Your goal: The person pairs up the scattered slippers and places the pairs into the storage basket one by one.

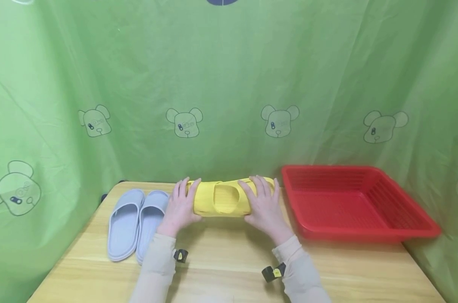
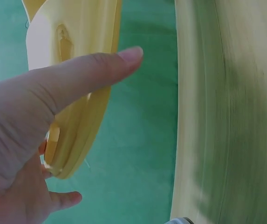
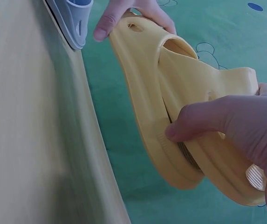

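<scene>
A pair of yellow slippers (image 1: pixel 223 198) is pressed together and held crosswise just above the back of the wooden table (image 1: pixel 229 269). My left hand (image 1: pixel 179 206) grips their left end, fingers over the top and thumb (image 2: pixel 91 70) on the near side. My right hand (image 1: pixel 264 206) grips the right end the same way. In the right wrist view its thumb (image 3: pixel 203 121) pinches the yellow slippers (image 3: pixel 170 93) against the fingers behind. The left wrist view shows the edge of a yellow slipper (image 2: pixel 72 116) behind the thumb.
Two grey-blue slippers (image 1: pixel 136 221) lie side by side on the table's left, close to my left wrist. A red plastic basket (image 1: pixel 365 233) with nothing in it stands at the right. Green cloth with bear prints hangs behind and on both sides.
</scene>
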A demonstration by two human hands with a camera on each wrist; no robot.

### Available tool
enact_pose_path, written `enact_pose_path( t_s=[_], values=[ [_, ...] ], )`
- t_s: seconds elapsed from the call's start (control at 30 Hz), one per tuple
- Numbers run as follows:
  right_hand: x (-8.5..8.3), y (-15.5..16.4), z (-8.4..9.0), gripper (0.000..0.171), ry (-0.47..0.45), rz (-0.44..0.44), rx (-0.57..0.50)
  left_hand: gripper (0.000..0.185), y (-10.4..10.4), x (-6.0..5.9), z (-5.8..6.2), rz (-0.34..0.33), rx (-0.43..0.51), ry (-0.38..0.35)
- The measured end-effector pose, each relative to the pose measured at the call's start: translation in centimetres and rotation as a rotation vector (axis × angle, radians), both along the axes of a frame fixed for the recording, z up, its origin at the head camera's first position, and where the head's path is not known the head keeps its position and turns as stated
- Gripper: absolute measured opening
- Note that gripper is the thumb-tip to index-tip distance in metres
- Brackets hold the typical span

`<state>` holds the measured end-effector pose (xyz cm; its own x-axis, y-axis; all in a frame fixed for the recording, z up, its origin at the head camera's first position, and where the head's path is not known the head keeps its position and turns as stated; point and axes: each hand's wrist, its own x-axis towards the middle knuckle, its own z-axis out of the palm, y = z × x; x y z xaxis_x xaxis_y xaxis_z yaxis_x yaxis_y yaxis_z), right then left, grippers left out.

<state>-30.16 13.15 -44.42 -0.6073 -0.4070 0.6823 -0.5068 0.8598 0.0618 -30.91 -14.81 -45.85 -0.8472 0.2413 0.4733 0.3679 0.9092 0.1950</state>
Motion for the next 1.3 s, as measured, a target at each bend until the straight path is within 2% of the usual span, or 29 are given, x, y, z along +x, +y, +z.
enact_pose_path(
  t_s=[0.13, 0.43, 0.63, 0.9, 1.07, 1.17, 1.3],
  values=[
    [-0.2, 0.3, 0.4, 0.11, -0.024, -0.014, 0.014, 0.134, -0.1, -0.1, 0.1, -0.004, 0.02, -0.054],
    [-0.2, 0.7, 1.1, 0.107, -0.029, -0.008, 0.004, 0.12, -0.1, 0.2, 0.8, -0.046, 0.042, -0.047],
    [-0.2, 1.3, 1.6, 0.106, -0.043, -0.02, 0.001, 0.1, -0.1, 0.3, 1.0, -0.089, 0.071, 0.036],
    [-0.1, 2.4, 2.3, 0.105, -0.091, -0.037, 0.0, 0.083, -0.2, 0.5, 1.3, -0.144, 0.095, 0.102],
    [0.1, 3.3, 2.9, 0.105, -0.084, -0.037, -0.014, 0.069, -0.2, 0.6, 1.5, -0.17, 0.121, 0.155],
    [0.2, 3.9, 3.3, 0.105, -0.082, -0.033, -0.02, 0.06, -0.1, 0.7, 1.6, -0.186, 0.134, 0.207],
    [0.5, 4.7, 3.9, 0.103, -0.08, -0.036, -0.022, 0.051, 0.0, 0.6, 1.8, -0.221, 0.135, 0.315]
  ],
)
